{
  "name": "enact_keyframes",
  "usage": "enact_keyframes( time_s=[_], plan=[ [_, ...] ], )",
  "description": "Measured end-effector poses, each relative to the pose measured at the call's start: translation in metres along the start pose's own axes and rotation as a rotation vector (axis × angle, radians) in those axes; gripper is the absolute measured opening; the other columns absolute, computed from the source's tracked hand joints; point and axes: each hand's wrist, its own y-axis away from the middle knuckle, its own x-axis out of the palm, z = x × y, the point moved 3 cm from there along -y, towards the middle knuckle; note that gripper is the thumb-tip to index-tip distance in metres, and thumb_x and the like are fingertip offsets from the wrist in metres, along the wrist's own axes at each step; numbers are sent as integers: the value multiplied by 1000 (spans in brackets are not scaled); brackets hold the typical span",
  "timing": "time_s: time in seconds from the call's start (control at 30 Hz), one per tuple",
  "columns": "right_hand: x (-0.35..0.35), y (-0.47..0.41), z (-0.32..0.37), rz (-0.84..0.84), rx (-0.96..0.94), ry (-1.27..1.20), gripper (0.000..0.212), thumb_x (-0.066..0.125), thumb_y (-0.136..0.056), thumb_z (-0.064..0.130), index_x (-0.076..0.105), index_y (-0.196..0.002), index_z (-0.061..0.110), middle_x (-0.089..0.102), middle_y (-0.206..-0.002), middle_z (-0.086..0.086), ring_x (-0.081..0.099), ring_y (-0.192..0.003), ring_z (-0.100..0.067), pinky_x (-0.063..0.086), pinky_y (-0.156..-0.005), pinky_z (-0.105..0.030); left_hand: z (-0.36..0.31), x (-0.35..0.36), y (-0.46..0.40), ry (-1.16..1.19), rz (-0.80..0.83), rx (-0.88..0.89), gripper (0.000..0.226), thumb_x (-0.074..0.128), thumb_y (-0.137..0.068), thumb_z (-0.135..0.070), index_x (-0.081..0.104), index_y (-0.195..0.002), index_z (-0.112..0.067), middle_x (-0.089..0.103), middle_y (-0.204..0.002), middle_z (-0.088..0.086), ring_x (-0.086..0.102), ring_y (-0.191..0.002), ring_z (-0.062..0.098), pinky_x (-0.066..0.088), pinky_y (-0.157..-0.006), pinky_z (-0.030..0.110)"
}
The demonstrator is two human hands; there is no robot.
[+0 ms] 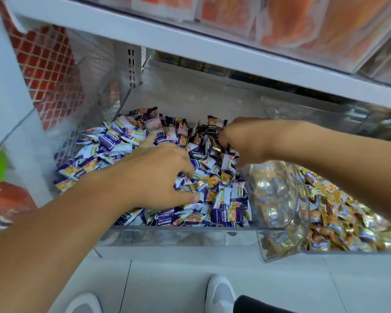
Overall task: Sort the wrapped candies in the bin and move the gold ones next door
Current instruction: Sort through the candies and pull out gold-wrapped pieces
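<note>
Gold candies [209,180] lie scattered among purple-and-white ones in the clear bin [181,230], a few just beside the left hand [158,175], whose spread fingers press the heap. The right hand [239,138] curls into wrappers near the back, though what it pinches I cannot tell. Raking this blindly could bury gold pieces or carry purple ones into the neighbouring bin [339,204].

The clear, glossy plastic bin [190,231] has smooth see-through walls that catch the light. In it lie purple-and-white candies in shiny, crinkled wrappers [113,141]. The neighbouring clear plastic bin [280,251] holds gold candies in reflective, foil-like wrappers [339,213]. The white shelf frame [144,39] looks like smooth painted metal, with a perforated upright. The pale floor [167,285] is smooth and matt; the white shoe [221,292] has a woven mesh top.
</note>
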Motion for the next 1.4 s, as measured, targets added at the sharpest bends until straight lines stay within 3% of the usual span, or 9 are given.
enact_keyframes(
  time_s=[0.17, 0.37, 0.53, 0.67, 0.73, 0.93, 1.07, 1.23, 1.4],
  plan=[
    [12, -25, 11, 233, -64, -360, 40, 75, -82, 48, 72, -84, 8, 73, -73, -4, 71, -66, -18, 56, -61, -29, -14, -3, -17, -74, -75, -66, 50, 55, -82, -72, 70, -100, -27, 67, -93, -8, 57, -88, 15, 37, -104, 40],
    [21, -24, 45, -64, -191, -124, 35, 79, -81, 41, 57, -80, 13, 54, -66, 4, 53, -62, -15, 42, -55, -29, -7, -7, -24, -4, -48, -140, 47, 73, -71, -65, 72, -92, -24, 67, -84, -4, 61, -81, 16, 40, -66, 29],
    [21, -24, 52, -3, -277, -91, 14, 73, -87, 24, 64, -82, 14, 61, -76, 2, 56, -72, -17, 41, -58, -27, 2, -7, -21, -3, -148, -160, 57, 68, -62, -81, 70, -87, -30, 65, -77, -11, 60, -80, 14, 44, -69, 29],
    [32, -25, 42, 30, -162, -76, 27, 64, -93, 22, 49, -71, 16, 51, -69, 2, 54, -65, -19, 38, -51, -26, 7, -4, -18, 4, -177, -162, 48, 70, -70, -73, 71, -95, -32, 68, -92, -9, 61, -94, 19, 46, -79, 32],
    [31, -21, 32, 38, -112, -122, 17, 61, -93, 16, 63, -79, 8, 62, -73, -4, 63, -72, -26, 52, -58, -30, 8, -5, -18, 11, -174, -167, 50, 70, -69, -74, 71, -97, -32, 68, -93, -9, 61, -96, 19, 49, -83, 33],
    [18, -17, 12, 77, 38, -354, 21, 80, -82, 28, 74, -94, 11, 74, -82, -1, 68, -66, -14, 52, -54, -24, 5, -8, -14, 80, -155, -174, 57, 75, -63, -74, 70, -101, -32, 68, -97, -9, 62, -96, 17, 52, -86, 35],
    [18, -16, 33, 151, -59, -551, 30, 85, -76, 26, 71, -101, 17, 70, -84, 1, 68, -69, -16, 52, -52, -23, 16, -8, -12, 96, -124, -213, 60, 77, -54, -77, 68, -95, -34, 66, -92, -11, 62, -90, 15, 55, -82, 37],
    [26, -17, 57, -21, -150, -149, 27, 73, -85, 20, 48, -77, 22, 53, -75, 3, 55, -70, -17, 43, -56, -28, 19, -6, -13, 103, -154, -169, 49, 70, -65, -77, 67, -90, -35, 62, -83, -12, 59, -82, 13, 54, -76, 37],
    [14, -17, 46, -140, -58, -370, 15, 75, -84, 17, 63, -75, 15, 64, -74, 0, 62, -70, -17, 53, -62, -32, 18, -8, -13, 113, -286, -96, 46, 59, -77, -74, 70, -91, -31, 65, -86, -12, 60, -87, 14, 51, -79, 37]
  ],
)
